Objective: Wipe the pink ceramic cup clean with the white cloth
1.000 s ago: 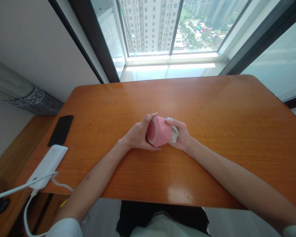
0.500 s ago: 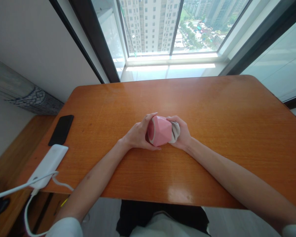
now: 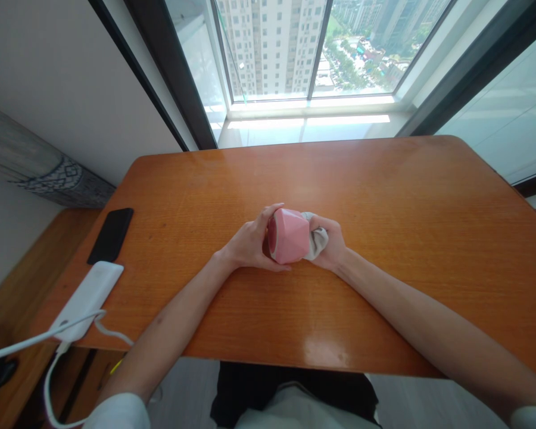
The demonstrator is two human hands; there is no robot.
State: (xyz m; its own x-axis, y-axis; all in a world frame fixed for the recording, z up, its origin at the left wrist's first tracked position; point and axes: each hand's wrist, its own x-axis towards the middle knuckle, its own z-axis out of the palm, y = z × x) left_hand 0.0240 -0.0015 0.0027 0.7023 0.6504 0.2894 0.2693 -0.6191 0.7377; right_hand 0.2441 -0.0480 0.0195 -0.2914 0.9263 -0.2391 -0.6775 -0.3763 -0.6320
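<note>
A pink faceted cup (image 3: pixel 290 236) lies on its side above the middle of the table, its open rim turned to the left. My left hand (image 3: pixel 252 241) is closed around its rim end, thumb below and fingers over the top. Bunched in my right hand (image 3: pixel 333 244) is a pale grey cloth (image 3: pixel 317 241), pressed against the cup's base at the right. The fingers of my right hand behind the cloth are partly hidden.
On the left of the wooden table (image 3: pixel 384 196) lie a black phone (image 3: pixel 111 235) and a white power bank (image 3: pixel 89 301) with a white cable (image 3: pixel 27 344). Behind the far edge is a window (image 3: pixel 312 53). A curtain (image 3: pixel 49 161) hangs at the left.
My right hand has shifted slightly right with the cloth, its thumb moving off the cup's upper edge onto the cloth. The cup and my left hand have hardly moved.
</note>
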